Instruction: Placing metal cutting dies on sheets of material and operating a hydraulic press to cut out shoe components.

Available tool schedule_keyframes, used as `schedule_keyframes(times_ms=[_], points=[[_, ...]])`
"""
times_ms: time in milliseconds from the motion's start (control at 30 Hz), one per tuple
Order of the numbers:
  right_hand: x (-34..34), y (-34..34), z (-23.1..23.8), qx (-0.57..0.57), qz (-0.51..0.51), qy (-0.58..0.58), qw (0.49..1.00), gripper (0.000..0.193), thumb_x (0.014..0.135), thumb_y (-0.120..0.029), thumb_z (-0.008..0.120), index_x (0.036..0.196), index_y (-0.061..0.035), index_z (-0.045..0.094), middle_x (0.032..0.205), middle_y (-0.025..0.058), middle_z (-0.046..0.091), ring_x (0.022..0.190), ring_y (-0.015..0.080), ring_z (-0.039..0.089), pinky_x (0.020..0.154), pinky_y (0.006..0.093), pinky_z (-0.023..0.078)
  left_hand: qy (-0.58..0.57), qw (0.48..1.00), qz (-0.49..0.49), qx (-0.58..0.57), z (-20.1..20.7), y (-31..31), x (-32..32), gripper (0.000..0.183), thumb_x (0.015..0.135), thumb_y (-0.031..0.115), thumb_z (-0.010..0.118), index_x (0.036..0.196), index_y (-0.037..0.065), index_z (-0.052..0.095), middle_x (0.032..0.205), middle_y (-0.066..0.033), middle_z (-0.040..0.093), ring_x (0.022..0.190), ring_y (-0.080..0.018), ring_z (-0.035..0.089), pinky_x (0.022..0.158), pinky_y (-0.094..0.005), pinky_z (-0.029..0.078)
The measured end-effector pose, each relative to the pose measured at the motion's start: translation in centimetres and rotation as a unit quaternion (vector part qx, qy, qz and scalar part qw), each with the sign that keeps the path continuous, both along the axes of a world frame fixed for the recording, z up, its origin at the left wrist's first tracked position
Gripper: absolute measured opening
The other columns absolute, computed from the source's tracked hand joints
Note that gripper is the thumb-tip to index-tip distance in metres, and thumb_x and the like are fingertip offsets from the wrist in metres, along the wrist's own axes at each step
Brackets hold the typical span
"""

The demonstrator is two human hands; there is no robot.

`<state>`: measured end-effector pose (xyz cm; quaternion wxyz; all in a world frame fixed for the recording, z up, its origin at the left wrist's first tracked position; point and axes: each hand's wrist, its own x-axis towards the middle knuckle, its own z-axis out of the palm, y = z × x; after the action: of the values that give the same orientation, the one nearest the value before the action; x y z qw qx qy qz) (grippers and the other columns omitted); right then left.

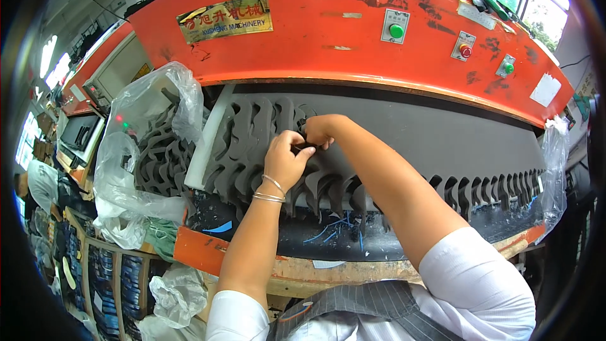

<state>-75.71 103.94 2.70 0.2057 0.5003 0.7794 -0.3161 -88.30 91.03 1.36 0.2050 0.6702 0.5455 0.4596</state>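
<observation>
At 9 o'clock, a clear plastic bag (107, 180), mouth loose, heaped with dark grey curved cut-outs (161, 158). At 3 o'clock, a second clear bag (555, 167), contents impossible to tell. At 7 o'clock, a crumpled bag (179, 298), contents likewise hidden. At 8 o'clock, a wooden rack (116, 278) filled with dark blue stacks.

At centre, over the left part of a grey sheet (435, 136), the left hand (286, 156) and right hand (320, 130), close together at a group of dark grey cut pieces (249, 125). Left fingers bent, thumb near the right fingers; right fingers curled, partly hidden. Spacing narrow on both; whether closed on a piece, cannot tell.

Widest open room across the sheet toward 2 and 3 o'clock, bounded at 12 o'clock by the lower edge of an orange machine (315, 50). Toward 9 o'clock, tighter room, with a white bar (211, 139) beside the pieces. Along the front, a wavy cut edge above the black tabletop (416, 240).

Counted: 2 hands, 1 sheet, 1 bar, 1 rack, 3 bags, 2 green buttons (396, 31) and 1 red button (465, 51) between 1 and 2 o'clock. Cut pieces too overlapped for a count.
</observation>
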Motion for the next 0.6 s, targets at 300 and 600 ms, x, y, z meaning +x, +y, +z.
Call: schedule_keyframes(times_ms=[300,600], points=[[6.4,-4.9,5.2,0.038,-0.154,0.578,0.800,0.003,0.067,0.002,0.061,0.069,-0.0009,0.060,0.068,-0.0029,0.050,0.064,0.0092,0.048,0.055,0.0266,0.037,0.269,0.936,-0.051,-0.219,0.5,0.8,-0.4,0.032,0.084,0.037,0.058,0.097,0.011,0.072,0.104,-0.0131,0.068,0.097,-0.0322,0.064,0.084,-0.0433,0.050],[6.5,-6.2,-1.0,0.231,-0.042,0.195,0.952,0.028,0.070,-0.015,0.065,0.097,-0.0059,0.068,0.104,0.0162,0.062,0.098,0.0341,0.061,0.084,0.0397,0.050,0.294,0.956,0.012,0.011,-5.1,6.1,0.3,0.027,0.083,0.015,0.060,0.106,0.023,0.072,0.112,0.0017,0.057,0.113,-0.0205,0.049,0.097,-0.0374,0.037]])
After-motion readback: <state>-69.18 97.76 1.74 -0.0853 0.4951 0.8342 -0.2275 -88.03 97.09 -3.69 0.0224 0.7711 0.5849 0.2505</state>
